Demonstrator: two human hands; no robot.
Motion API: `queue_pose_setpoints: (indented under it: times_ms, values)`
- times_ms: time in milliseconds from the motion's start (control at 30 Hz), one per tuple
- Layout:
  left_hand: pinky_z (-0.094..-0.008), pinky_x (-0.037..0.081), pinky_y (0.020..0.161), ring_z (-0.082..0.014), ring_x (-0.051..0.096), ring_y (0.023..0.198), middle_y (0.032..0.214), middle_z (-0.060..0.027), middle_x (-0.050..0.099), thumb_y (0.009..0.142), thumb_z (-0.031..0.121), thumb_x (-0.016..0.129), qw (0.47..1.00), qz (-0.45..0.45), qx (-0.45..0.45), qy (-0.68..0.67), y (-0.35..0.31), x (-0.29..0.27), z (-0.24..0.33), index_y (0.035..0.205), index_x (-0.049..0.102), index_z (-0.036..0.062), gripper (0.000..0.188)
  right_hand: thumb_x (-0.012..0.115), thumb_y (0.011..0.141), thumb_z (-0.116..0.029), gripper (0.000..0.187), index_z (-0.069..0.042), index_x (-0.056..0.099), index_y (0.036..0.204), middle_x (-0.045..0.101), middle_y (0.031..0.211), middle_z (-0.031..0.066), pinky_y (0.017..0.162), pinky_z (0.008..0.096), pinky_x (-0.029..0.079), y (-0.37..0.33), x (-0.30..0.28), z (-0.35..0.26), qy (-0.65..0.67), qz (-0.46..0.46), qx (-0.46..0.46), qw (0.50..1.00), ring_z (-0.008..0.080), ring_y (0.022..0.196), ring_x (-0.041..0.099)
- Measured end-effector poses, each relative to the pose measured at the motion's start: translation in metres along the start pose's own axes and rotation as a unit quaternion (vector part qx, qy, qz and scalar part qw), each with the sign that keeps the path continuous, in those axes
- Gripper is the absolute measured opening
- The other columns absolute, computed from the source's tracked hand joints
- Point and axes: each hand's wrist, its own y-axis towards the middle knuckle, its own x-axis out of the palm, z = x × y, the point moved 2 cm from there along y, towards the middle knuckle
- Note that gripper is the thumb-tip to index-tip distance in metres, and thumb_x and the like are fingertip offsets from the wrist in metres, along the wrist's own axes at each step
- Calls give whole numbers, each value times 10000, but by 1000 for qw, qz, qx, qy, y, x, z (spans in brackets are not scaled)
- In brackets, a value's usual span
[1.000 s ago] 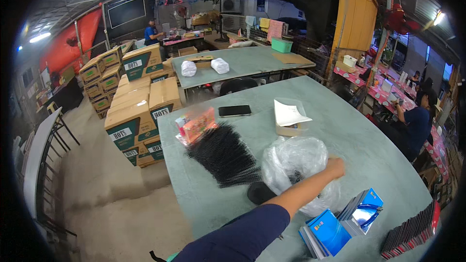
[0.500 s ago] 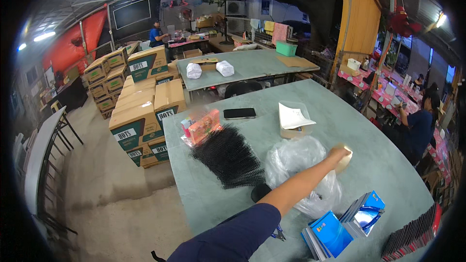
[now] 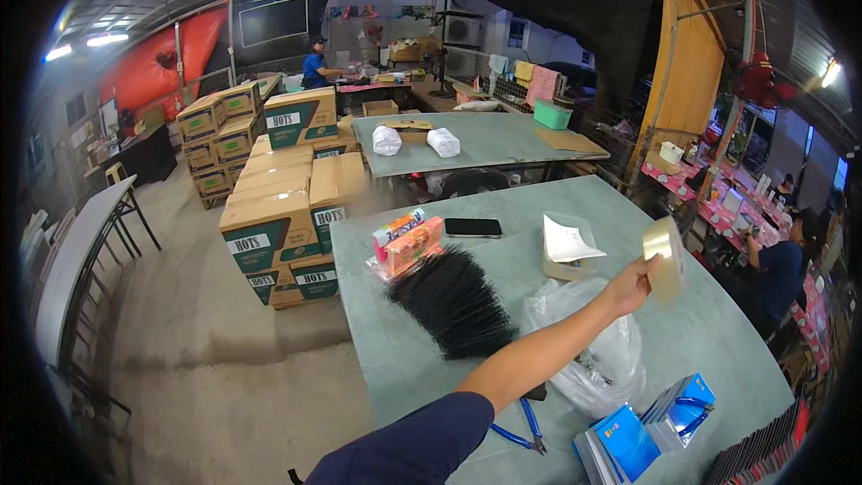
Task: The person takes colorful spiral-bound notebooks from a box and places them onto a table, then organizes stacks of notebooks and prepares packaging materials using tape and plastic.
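My left hand (image 3: 630,287) is closed on the edge of a wide roll of clear packing tape (image 3: 665,260), held up above the green-grey table (image 3: 736,332). My bare forearm reaches across from the lower edge. Below it lies a crumpled clear plastic bag (image 3: 611,368), partly covered by the arm. Blue-handled pliers (image 3: 532,431) rest on the table beside the sleeve. A bundle of black mesh strips (image 3: 458,305) lies left of the arm. Behind the hand stands a clear plastic tub (image 3: 575,267) with a white paper on it. My right hand is out of view.
Stacks of blue booklets (image 3: 628,440) stand near right, with second blue-handled pliers (image 3: 693,413) on them. A phone (image 3: 473,228) and colourful packets (image 3: 411,242) lie at the far left. Cartons (image 3: 269,224) are stacked beyond the table. A co-worker (image 3: 779,256) sits at right.
My left hand has raised the tape roll, bringing it higher and further away above the table. The view has shifted, and more of the near pliers shows.
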Motion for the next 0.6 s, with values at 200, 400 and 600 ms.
queue_pose_setpoints:
  times_ms: [200,400,600]
  values:
    - [-359,477,848,-216,593,916,1004,-75,609,837,255,596,989,-117,-89,-27,-77,60,94,1120,542,23,370,516,911,-270,304,3,605,1007,619,956,141,674,430,466,-17,-8,-4,11,35,5,999,251,870,580]
    - [-319,472,683,-166,591,773,820,-42,612,683,260,749,742,-342,-414,402,-253,92,67,874,605,29,332,506,917,-273,307,4,606,1004,617,963,143,679,436,466,-49,-41,-29,174,75,31,981,253,883,577]
    - [-411,422,868,-311,553,946,915,-136,584,652,277,754,580,-544,-176,580,-341,66,-26,1004,575,35,462,708,773,-276,317,-7,605,906,594,702,55,620,295,452,-32,-20,-98,214,-196,-25,957,153,687,575]
